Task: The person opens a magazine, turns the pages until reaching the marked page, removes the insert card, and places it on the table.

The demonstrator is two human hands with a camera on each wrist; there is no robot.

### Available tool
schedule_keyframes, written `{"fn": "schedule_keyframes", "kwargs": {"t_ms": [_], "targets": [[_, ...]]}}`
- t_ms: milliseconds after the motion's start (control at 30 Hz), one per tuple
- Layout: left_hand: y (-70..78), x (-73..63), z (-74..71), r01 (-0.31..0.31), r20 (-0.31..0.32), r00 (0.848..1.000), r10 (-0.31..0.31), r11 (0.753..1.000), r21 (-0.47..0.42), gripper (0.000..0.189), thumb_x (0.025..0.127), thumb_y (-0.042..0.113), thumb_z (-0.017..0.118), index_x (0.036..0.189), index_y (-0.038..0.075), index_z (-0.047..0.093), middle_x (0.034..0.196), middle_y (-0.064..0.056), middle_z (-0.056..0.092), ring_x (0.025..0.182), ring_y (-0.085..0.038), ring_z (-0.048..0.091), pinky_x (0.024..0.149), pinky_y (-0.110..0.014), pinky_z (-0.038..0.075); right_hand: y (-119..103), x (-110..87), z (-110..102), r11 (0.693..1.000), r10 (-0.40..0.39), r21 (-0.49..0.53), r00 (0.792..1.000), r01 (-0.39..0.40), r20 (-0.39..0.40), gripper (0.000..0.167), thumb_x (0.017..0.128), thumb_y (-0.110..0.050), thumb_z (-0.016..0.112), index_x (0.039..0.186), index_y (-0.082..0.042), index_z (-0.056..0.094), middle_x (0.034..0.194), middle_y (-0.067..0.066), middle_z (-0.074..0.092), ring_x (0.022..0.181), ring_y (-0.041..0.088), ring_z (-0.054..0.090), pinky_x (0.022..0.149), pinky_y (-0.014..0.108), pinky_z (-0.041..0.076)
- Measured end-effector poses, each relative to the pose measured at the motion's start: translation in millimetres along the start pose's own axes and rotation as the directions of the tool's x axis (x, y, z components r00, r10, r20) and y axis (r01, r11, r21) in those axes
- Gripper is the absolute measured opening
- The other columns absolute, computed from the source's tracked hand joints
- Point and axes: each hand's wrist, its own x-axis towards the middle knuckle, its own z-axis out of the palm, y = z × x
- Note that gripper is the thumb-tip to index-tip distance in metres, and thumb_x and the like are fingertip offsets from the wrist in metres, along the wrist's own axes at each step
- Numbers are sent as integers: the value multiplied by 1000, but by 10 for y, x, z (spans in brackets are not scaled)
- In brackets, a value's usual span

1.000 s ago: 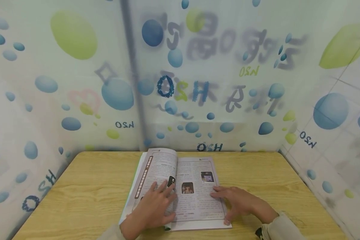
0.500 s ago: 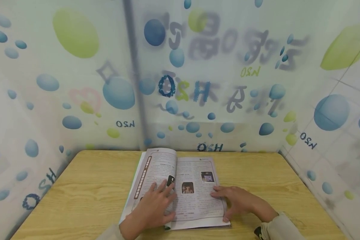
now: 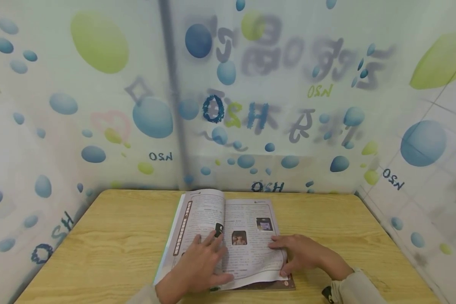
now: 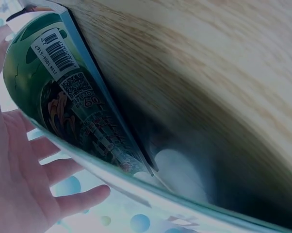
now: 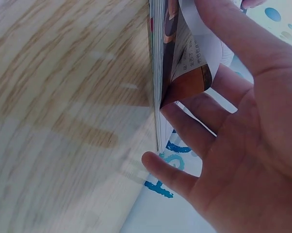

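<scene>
An open magazine point(image 3: 247, 257) lies on the table, text and small photos on its pages. My left hand point(image 3: 197, 264) rests with spread fingers on the left page near the spine. In the left wrist view, the green back cover point(image 4: 27, 82) with a barcode curves up beside that hand point(image 4: 24, 170). At the lower right corner my right hand point(image 3: 302, 255) holds the right page, thumb at its bottom edge and fingertips on its side margin. The page's lower edge is lifted, baring a dark page point(image 3: 267, 286) below. In the right wrist view, the page point(image 5: 194, 80) curls beside the thumb.
The wooden table point(image 3: 118, 236) extends to both sides of the magazine. Behind it and at both sides hang pale curtains point(image 3: 228, 177) printed with blue and green drops.
The right page's bottom edge has risen and bent away from the page below, with my right thumb moving slightly up and left. My left hand has shifted slightly right.
</scene>
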Motion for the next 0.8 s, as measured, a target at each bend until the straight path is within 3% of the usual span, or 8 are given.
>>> {"fn": "schedule_keyframes", "kwargs": {"t_ms": [200,433,533,667,800], "targets": [[63,14,23,5,7,1000,-5,1000,24,84,80,86,43,118,16,70,141,-16,56,131,-38,50,94,-61,46,-22,23,-8,999,-6,-36,1000,5,-14,73,72,-49,84,131,-11,66,141,12,57,129,36,54,102,53,45],[105,49,22,6,77,997,-14,995,101,92,74,91,44,125,17,67,142,-16,54,131,-40,49,98,-60,43,-49,44,-26,999,-8,-42,1000,7,-24,73,74,-53,81,130,-8,67,137,11,61,125,31,58,100,52,46],[126,51,12,-2,90,996,-9,992,123,94,74,91,43,127,17,66,142,-18,53,131,-42,48,100,-61,41,-52,52,-31,1000,-14,-27,1000,14,-26,75,75,-55,79,131,-7,65,134,8,63,119,22,61,98,48,49],[149,50,-6,-2,63,998,-6,992,125,93,73,91,46,124,16,67,138,-19,55,128,-43,49,99,-61,42,-43,66,-41,1000,5,7,1000,-5,-20,78,77,-56,78,134,-6,62,131,6,65,108,9,61,94,41,51],[154,67,-14,-3,55,998,-5,990,139,89,74,88,49,123,16,68,136,-18,56,127,-42,50,98,-60,42,-35,72,-60,999,22,47,1000,-22,-5,80,77,-55,78,137,-6,59,133,7,64,97,3,58,87,33,50]]}}
